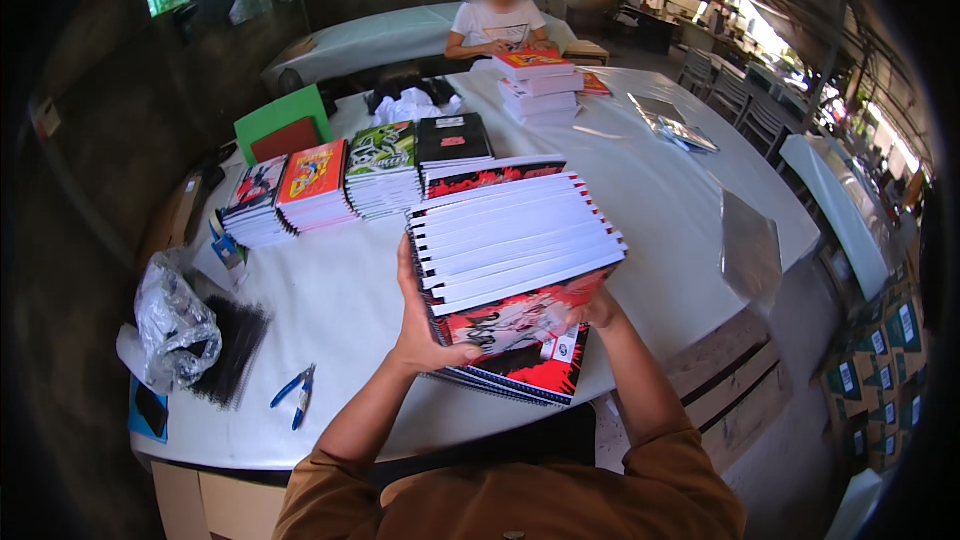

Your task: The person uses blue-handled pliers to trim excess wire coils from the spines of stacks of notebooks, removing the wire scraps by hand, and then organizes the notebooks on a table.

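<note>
I hold a thick stack of spiral notebooks with red, black and white covers, tilted up above the near edge of the white table. My left hand grips its left side and lower corner. My right hand holds it from the right and underneath, mostly hidden by the stack. Another notebook with the same cover lies flat on the table just below the stack.
Rows of notebook piles line the table's left middle. Blue-handled pliers, black spiral coils and a plastic bag lie at the left. A person in a white shirt sits at the far end behind another pile. Cardboard boxes stand at right.
</note>
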Available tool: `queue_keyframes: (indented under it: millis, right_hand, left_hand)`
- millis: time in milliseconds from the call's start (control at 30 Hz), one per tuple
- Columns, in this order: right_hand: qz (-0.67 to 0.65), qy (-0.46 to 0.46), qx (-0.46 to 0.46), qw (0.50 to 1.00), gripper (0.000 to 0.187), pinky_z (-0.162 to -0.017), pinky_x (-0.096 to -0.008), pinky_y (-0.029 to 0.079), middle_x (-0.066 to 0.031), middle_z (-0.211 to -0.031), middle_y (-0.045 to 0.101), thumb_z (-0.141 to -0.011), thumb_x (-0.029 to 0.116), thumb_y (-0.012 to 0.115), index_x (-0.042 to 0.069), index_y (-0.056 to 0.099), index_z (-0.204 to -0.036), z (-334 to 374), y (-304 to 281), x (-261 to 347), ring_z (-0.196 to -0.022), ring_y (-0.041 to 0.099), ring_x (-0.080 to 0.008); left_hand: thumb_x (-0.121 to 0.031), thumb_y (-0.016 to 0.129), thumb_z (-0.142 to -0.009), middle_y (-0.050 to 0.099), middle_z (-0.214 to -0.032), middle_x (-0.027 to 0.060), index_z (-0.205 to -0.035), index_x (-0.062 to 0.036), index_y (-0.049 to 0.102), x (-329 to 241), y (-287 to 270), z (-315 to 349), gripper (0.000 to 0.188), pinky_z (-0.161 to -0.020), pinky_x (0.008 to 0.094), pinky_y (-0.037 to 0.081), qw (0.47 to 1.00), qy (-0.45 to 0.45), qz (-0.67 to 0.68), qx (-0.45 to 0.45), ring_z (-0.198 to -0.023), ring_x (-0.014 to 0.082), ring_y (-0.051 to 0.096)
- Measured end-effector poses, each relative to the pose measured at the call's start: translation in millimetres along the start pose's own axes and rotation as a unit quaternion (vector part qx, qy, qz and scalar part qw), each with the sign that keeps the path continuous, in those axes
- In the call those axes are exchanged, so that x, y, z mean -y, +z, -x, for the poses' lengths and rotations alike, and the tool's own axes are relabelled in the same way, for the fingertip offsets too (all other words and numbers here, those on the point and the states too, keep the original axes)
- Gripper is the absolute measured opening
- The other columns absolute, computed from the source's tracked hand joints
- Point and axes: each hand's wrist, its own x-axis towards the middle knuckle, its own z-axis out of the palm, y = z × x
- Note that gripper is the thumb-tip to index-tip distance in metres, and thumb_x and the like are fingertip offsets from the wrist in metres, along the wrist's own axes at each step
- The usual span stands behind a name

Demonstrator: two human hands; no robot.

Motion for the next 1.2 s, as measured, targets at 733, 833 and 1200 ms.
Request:
queue_keyframes:
  millis: [733, 833, 1200]
  right_hand:
    - [-0.083, -0.020, 0.050, 0.995, 0.081, -0.105, -0.0393, 0.027, -0.0087, -0.134, 0.043, -0.068, 0.030, 0.074, 0.004, 0.035, -0.134, 0, -10, -19, -0.123, 0.039, -0.0232]
    - [-0.094, 0.004, 0.001, 0.996, 0.081, -0.104, -0.0384, 0.028, -0.0066, -0.126, 0.049, -0.064, 0.032, 0.077, 0.003, 0.041, -0.130, -5, -3, -3, -0.122, 0.040, -0.0214]
    - [-0.044, -0.009, -0.026, 0.999, 0.073, -0.098, -0.0354, 0.036, -0.0089, -0.122, 0.050, -0.064, 0.024, 0.071, 0.003, 0.042, -0.127, -54, 63, 85, -0.113, 0.047, -0.0202]
  left_hand:
    - [-0.069, 0.079, -0.031, -0.001, -0.142, 0.0307, -0.135, 0.0018, -0.025, 13, -10, 12, 0.163, -0.110, 0.0464, 0.007, 0.987, 0.089, -0.132, 0.002, -0.135, 0.0407, 0.004]
    - [-0.066, 0.081, -0.034, 0.002, -0.140, 0.0323, -0.134, 0.0050, -0.022, 13, -4, 15, 0.161, -0.109, 0.0466, 0.009, 0.984, 0.075, -0.163, 0.010, -0.133, 0.0437, 0.006]
    - [-0.040, 0.086, -0.049, 0.006, -0.145, 0.0223, -0.139, 0.0041, -0.012, -55, -38, 6, 0.140, -0.110, 0.0376, 0.010, 0.996, 0.042, -0.080, -0.015, -0.135, 0.0311, 0.010]
